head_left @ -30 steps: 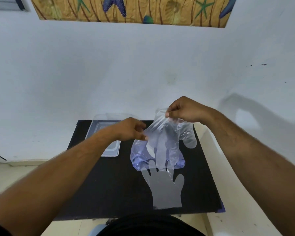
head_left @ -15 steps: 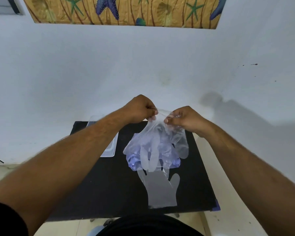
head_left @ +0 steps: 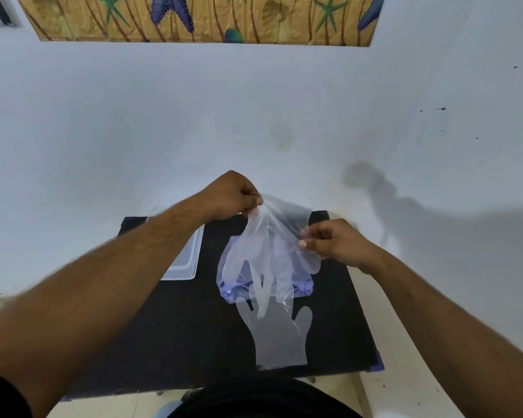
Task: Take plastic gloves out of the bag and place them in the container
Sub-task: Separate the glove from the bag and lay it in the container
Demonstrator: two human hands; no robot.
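Observation:
A clear plastic glove (head_left: 272, 245) hangs in the air above the black table (head_left: 175, 333), fingers pointing down. My left hand (head_left: 233, 197) pinches its cuff at the top. My right hand (head_left: 332, 241) pinches the glove's right edge lower down. Under the hanging glove lies the bluish bag (head_left: 299, 288) of gloves. A second clear glove (head_left: 280, 336) lies flat on the table in front of the bag, fingers towards the bag. The clear container (head_left: 184, 260) sits at the table's back left, partly hidden by my left forearm.
The small table stands against a pale wall (head_left: 163, 131). A starfish-patterned panel (head_left: 206, 18) runs along the top of the wall. Pale floor (head_left: 399, 390) shows to the right of the table and in front of it.
My left hand has risen from the bag's opening to the glove's cuff and lifted it. My right hand has dropped lower and to the right, spreading the glove.

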